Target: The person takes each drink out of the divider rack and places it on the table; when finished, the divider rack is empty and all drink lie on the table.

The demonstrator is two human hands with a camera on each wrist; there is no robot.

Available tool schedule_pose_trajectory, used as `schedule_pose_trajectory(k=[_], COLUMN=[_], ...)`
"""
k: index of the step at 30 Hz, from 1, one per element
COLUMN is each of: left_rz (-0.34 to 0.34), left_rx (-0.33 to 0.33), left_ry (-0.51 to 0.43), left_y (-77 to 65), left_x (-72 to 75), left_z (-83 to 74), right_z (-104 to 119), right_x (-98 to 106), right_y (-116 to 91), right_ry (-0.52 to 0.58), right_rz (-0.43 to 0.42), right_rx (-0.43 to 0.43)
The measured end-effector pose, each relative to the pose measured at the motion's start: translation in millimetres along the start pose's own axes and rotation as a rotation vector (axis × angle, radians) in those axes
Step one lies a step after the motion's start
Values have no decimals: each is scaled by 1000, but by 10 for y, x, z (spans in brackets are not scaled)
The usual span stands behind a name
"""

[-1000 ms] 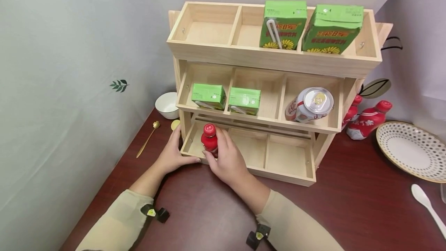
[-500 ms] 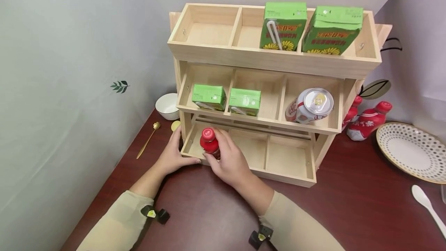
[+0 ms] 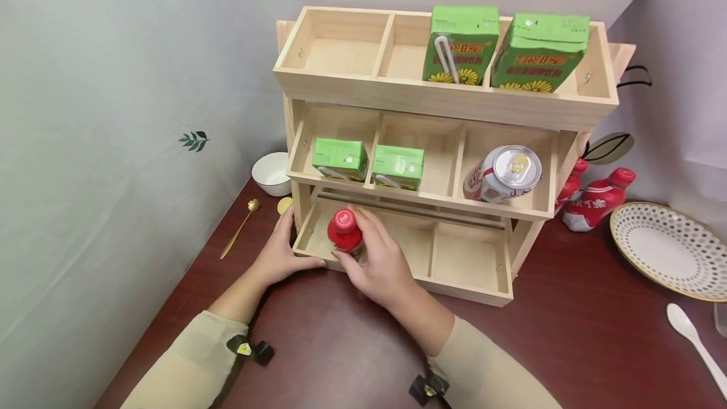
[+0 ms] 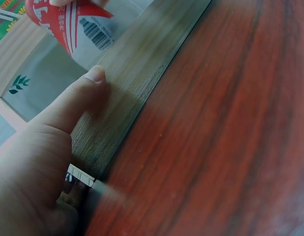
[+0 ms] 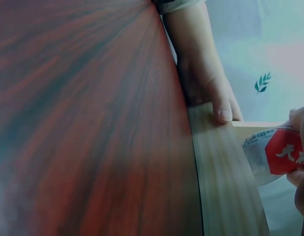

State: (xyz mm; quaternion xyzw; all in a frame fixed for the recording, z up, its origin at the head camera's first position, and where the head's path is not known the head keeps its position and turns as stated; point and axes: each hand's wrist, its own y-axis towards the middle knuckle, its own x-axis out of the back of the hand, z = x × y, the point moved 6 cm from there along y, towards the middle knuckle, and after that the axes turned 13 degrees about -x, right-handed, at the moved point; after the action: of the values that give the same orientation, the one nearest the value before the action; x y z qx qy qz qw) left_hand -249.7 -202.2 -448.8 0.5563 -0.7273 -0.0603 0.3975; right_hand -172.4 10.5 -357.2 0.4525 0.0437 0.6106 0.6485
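My right hand [image 3: 379,262] holds a small red-capped drink bottle [image 3: 344,232] between thumb and fingers, over the left compartment of the bottom tier of a wooden shelf rack [image 3: 471,289]. In the right wrist view the bottle [image 5: 284,152] leans, its pale lower end just behind the front board. At that tier's left front corner, my left hand [image 3: 279,256] grips the wood, thumb along the front board and fingers round the side. The left wrist view has the left thumb [image 4: 68,105] on the board, below the bottle's barcode [image 4: 95,33].
Green drink cartons [image 3: 461,46] stand on the top tier, and smaller ones [image 3: 397,166] on the middle tier beside a can [image 3: 502,174]. Red bottles [image 3: 599,201], a dotted plate [image 3: 630,238] and a white spoon [image 3: 695,339] lie right; a bowl [image 3: 271,172] and gold spoon [image 3: 240,229] left.
My right hand and the bottle have shifted slightly toward me, and the bottle's cap has dipped a little lower in view. The left hand stays at the corner.
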Motion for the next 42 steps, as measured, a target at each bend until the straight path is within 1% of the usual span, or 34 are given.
schedule_pose_trajectory(k=[7, 9, 12, 18, 22, 26, 29, 32, 34, 38, 42], left_rz=[1, 4, 4, 3, 12, -2, -6, -3, -2, -5, -3], left_rx=[3, 3, 0, -4, 16, 5, 8, 25, 33, 30, 29], left_ry=[-12, -14, -18, -43, -40, -53, -40, -19, -14, -18, -14], left_y=[16, 19, 28, 72, 85, 76, 48, 21, 6, -2, 5], left_x=[3, 4, 7, 46, 55, 42, 18, 1, -2, 2, 2], left_z=[-21, -37, -106, -371, -418, -376, -249, -108, -50, -21, -50], right_z=[72, 79, 76, 68, 46, -1, -29, -51, -67, -117, -169], right_x=[90, 116, 171, 330, 464, 628, 761, 893, 975, 1122, 1262], right_y=[-61, -87, -131, -243, -319, -394, -449, -501, -531, -587, -641], right_ry=[-47, -52, -43, -44, -46, -60, -52, -44, -44, -53, -62], right_rz=[-33, -41, -42, -44, -50, -69, -87, -105, -110, -110, -135], right_rx=[123, 143, 146, 148, 156, 148, 141, 144, 143, 135, 134])
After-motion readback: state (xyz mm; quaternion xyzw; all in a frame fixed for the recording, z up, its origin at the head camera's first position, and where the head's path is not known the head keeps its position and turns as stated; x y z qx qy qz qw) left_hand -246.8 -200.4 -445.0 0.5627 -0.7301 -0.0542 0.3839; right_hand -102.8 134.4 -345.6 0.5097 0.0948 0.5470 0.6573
